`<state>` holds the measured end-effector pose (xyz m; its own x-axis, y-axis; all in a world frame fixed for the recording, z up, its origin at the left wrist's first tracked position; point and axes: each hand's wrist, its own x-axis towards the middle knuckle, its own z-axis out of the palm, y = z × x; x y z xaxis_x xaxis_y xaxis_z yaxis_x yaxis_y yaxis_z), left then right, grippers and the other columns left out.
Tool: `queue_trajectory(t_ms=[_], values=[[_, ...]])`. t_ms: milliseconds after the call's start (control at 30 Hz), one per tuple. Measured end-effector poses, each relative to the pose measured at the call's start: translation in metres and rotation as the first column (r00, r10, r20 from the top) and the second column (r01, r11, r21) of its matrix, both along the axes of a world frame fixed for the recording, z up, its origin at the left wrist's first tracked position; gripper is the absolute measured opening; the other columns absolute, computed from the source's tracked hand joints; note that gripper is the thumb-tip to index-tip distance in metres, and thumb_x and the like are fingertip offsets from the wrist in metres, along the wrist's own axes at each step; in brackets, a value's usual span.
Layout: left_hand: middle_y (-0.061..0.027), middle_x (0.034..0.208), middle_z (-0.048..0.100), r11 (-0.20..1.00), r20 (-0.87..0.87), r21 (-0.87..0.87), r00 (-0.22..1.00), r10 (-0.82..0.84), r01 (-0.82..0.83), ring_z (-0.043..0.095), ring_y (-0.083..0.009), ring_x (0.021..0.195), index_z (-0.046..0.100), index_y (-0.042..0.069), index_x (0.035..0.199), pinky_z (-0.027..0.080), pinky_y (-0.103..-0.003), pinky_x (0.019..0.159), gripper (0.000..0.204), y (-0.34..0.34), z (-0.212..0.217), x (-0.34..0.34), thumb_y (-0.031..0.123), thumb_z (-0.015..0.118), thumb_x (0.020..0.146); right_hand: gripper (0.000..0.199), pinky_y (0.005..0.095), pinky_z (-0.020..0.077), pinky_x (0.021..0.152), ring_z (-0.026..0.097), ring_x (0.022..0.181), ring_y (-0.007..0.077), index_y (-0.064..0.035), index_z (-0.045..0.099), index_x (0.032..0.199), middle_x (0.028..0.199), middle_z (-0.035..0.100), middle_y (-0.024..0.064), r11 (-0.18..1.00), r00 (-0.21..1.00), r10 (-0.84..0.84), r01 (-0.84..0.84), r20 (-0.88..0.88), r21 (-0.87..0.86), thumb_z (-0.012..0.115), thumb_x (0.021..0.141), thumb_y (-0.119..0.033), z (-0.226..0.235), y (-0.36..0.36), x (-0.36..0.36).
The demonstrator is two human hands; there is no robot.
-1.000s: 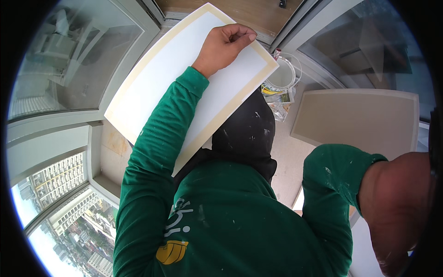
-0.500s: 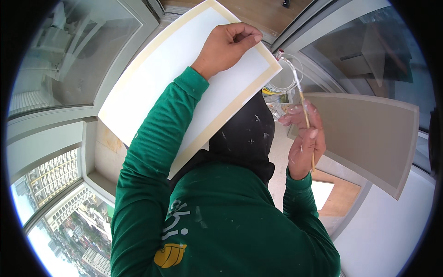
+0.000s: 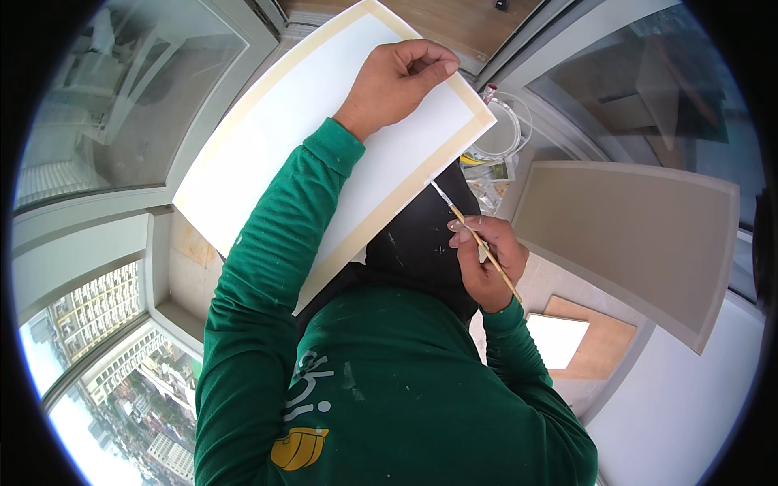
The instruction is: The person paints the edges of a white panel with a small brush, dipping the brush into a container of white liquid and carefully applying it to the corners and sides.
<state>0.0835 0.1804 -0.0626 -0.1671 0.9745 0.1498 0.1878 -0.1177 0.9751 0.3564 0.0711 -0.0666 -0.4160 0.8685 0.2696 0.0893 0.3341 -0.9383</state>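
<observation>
A large white panel (image 3: 259, 154) with a beige band along its edges rests slanted across my lap. My left hand (image 3: 397, 87) lies over its far part, thumb and fingers pinched at the edge near the far right corner. In my right hand (image 3: 494, 257) is a thin paintbrush (image 3: 447, 202) with a light wooden handle, held like a pen. Its whitened tip is at the panel's right edge, on or very close to the beige band. Pale smears mark the fingers of my right hand.
A round white-rimmed container (image 3: 519, 139) stands beyond my knee, beside a glass door. To the right leans a big grey-beige panel (image 3: 632, 243). A brown board (image 3: 612, 344) with a white sheet (image 3: 557, 336) on it lies on the floor. Windows at left overlook buildings.
My right hand has moved left and turned the paintbrush, bringing its tip from beside the container to the panel's right edge. My left hand and the panel have stayed nearly still.
</observation>
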Motion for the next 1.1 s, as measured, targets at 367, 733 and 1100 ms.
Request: queue_trajectory(t_ms=[367, 733, 1100], values=[[-0.0007, 0.099, 0.078, 1.0, -0.002, -0.007, 1.0, -0.007, 0.007, 0.07, -0.0062, 0.089, 0.077, 0.001, 0.119, 0.058, -0.023, 0.081, 0.022, -0.001, -0.001, 0.001, 0.018, 0.072, 0.105, 0.026, 0.0318, 0.0627, 0.073, 0.08, 0.085, 0.0249, 0.0005, 0.065, 0.11, 0.104, 0.077, 0.0219, 0.994, 1.0, -0.008, 0.006, 0.017, 0.11, 0.071, 0.087, 0.013, -0.006, 0.007, -0.002], [-0.0006, 0.1, 0.078, 1.0, -0.041, -0.003, 0.999, -0.006, 0.006, 0.068, -0.0064, 0.091, 0.077, 0.002, 0.12, 0.057, -0.023, 0.083, 0.022, 0.0, -0.001, 0.001, 0.018, 0.072, 0.105, 0.027, 0.0313, 0.0623, 0.074, 0.08, 0.085, 0.0252, -0.0016, 0.066, 0.108, 0.102, 0.078, 0.0189, 0.992, 0.997, 0.056, -0.061, 0.047, 0.108, 0.071, 0.085, 0.012, -0.006, 0.008, -0.004], [-0.0006, 0.101, 0.078, 1.0, -0.008, -0.015, 1.0, -0.002, 0.002, 0.069, -0.0073, 0.092, 0.077, 0.001, 0.12, 0.057, -0.024, 0.085, 0.021, 0.001, -0.001, 0.001, 0.016, 0.071, 0.105, 0.022, 0.0317, 0.0628, 0.075, 0.081, 0.088, 0.0243, -0.0006, 0.067, 0.107, 0.103, 0.078, 0.0182, 0.996, 0.997, -0.053, 0.048, 0.059, 0.077, 0.071, 0.088, 0.009, -0.007, 0.012, -0.002]])
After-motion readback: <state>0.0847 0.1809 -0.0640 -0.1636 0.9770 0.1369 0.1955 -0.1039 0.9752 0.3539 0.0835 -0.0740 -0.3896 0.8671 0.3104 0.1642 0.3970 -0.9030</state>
